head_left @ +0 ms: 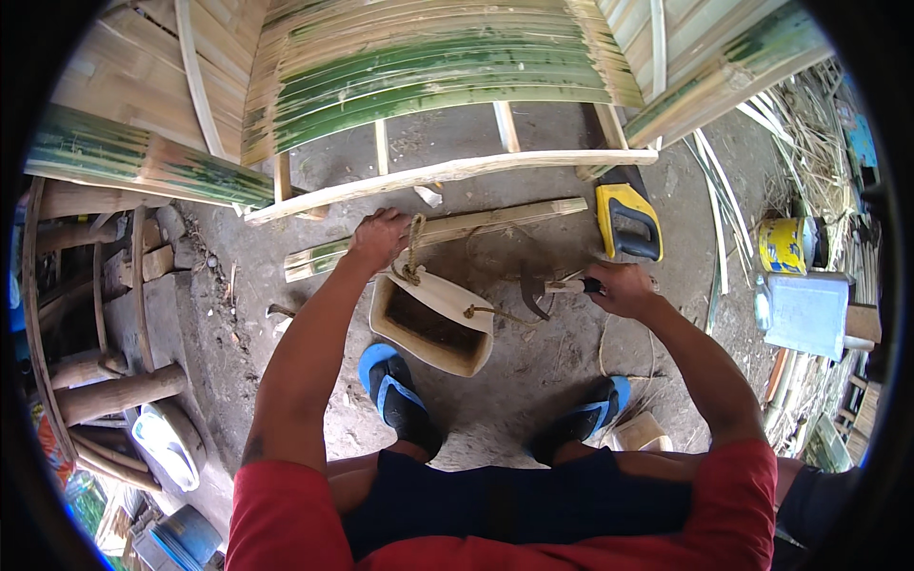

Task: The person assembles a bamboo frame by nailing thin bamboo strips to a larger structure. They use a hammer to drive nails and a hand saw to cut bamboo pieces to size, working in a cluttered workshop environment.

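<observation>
Two hands busy: your left hand point(379, 240) grips the rope point(415, 249) on the wooden box point(433, 324) between your sandals, your right hand point(619, 288) clamps a curved knife point(538, 288). Bamboo slat point(438, 233) lies just beyond; yellow-handled saw point(626, 219) near your right.

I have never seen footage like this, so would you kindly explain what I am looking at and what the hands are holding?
This is one picture from a wide-angle camera worn on a person's head, looking down, so edges bend. There is no machine: the forearms belong to the wearer. The left hand grips a rope tied to a pale trough-shaped container on the dirt ground. The right hand holds a hooked knife by its handle. Nearby lie a bamboo slat and a yellow-handled saw. The feet wear blue sandals.
</observation>
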Available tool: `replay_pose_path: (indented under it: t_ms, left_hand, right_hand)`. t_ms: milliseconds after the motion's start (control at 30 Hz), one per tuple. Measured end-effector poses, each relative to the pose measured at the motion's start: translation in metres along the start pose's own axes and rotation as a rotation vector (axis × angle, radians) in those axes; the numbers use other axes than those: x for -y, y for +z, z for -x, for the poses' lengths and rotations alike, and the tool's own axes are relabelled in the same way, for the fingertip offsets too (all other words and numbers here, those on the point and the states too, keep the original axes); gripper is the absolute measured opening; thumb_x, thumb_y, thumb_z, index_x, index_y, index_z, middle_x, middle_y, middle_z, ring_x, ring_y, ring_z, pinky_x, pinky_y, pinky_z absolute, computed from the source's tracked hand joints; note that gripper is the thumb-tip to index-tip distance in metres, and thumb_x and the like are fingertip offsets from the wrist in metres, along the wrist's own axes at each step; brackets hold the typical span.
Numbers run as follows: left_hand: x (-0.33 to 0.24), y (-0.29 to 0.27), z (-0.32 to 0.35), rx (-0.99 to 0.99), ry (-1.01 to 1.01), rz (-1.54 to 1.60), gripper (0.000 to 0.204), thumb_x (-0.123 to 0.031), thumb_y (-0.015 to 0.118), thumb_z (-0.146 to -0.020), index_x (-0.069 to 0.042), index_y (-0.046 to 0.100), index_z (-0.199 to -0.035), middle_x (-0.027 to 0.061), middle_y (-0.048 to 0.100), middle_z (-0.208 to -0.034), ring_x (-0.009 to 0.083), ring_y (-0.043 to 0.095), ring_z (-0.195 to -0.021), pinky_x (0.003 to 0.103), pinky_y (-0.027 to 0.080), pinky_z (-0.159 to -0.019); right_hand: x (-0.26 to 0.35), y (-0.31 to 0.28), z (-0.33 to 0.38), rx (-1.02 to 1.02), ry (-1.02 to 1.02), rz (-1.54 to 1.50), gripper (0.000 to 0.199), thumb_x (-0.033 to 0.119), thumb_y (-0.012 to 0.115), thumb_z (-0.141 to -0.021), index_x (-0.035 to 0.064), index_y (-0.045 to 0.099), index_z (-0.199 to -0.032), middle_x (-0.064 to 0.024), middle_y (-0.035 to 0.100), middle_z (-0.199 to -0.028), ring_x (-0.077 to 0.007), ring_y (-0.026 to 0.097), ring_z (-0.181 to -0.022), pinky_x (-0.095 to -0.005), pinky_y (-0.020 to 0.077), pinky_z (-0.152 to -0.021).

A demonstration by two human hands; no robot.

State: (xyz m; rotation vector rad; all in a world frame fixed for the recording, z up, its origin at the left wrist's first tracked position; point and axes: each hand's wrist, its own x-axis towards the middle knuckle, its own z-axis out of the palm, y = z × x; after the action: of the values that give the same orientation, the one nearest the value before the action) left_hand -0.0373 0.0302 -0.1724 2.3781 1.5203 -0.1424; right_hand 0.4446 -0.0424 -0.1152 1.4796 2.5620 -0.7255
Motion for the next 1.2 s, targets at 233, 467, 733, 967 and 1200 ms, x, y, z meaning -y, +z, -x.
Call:
replay_pose_path:
  t_ms: [233, 467, 733, 967, 1200]
  left_hand:
    - [0.028, -0.029, 0.033, -0.143, 0.012, 0.099, 0.038, -0.019, 0.061, -0.098, -0.007, 0.05, -0.132, 0.0161, 0.054, -0.127, 0.0395, 0.063, -0.111, 0.05, 0.054, -0.095]
    - [0.037, -0.145, 0.125, -0.149, -0.201, 0.311, 0.039, -0.018, 0.051, -0.104, -0.001, 0.041, -0.137, 0.0282, 0.06, -0.116, 0.0495, 0.063, -0.103, 0.054, 0.051, -0.092]
    - [-0.084, -0.298, -0.008, -1.042, 0.085, 0.519, 0.041, -0.021, 0.054, -0.104, 0.0, 0.05, -0.139, 0.0226, 0.063, -0.103, 0.0349, 0.063, -0.093, 0.044, 0.049, -0.088]
    - [-0.076, -0.325, -0.087, -1.196, 0.326, 0.148, 0.04, -0.016, 0.055, -0.102, -0.001, 0.049, -0.139, 0.0231, 0.058, -0.113, 0.0415, 0.059, -0.1, 0.049, 0.047, -0.092]
    - [-0.027, -0.226, -0.063, -0.921, 0.169, 0.009, 0.043, -0.011, 0.062, -0.096, -0.013, 0.057, -0.139, 0.0103, 0.06, -0.111, 0.031, 0.058, -0.103, 0.044, 0.046, -0.091]
  right_hand:
    - [-0.014, 0.012, 0.012, 0.018, 0.08, -0.05, 0.029, 0.026, 0.074, -0.084, 0.016, 0.059, -0.107, -0.0085, 0.07, -0.095, -0.0347, 0.07, -0.087, -0.0484, 0.0565, -0.073]
    - [-0.01, 0.004, 0.004, 0.096, 0.088, -0.013, 0.034, 0.026, 0.075, -0.083, 0.0144, 0.058, -0.11, -0.0117, 0.069, -0.101, -0.0378, 0.07, -0.092, -0.0504, 0.0568, -0.078]
    - [-0.012, 0.0, -0.006, 0.145, 0.055, 0.006, 0.037, 0.029, 0.076, -0.081, 0.0131, 0.058, -0.109, -0.0138, 0.069, -0.101, -0.0384, 0.07, -0.095, -0.0508, 0.056, -0.079]
    - [0.0, -0.002, -0.002, 0.116, 0.098, -0.003, 0.042, 0.028, 0.082, -0.079, 0.0111, 0.057, -0.107, -0.0133, 0.067, -0.1, -0.0382, 0.069, -0.093, -0.0502, 0.0556, -0.078]
    - [0.002, -0.001, -0.002, 0.092, 0.148, -0.03, 0.038, 0.026, 0.083, -0.078, 0.0103, 0.059, -0.103, -0.0128, 0.067, -0.098, -0.038, 0.07, -0.09, -0.0494, 0.0562, -0.075]
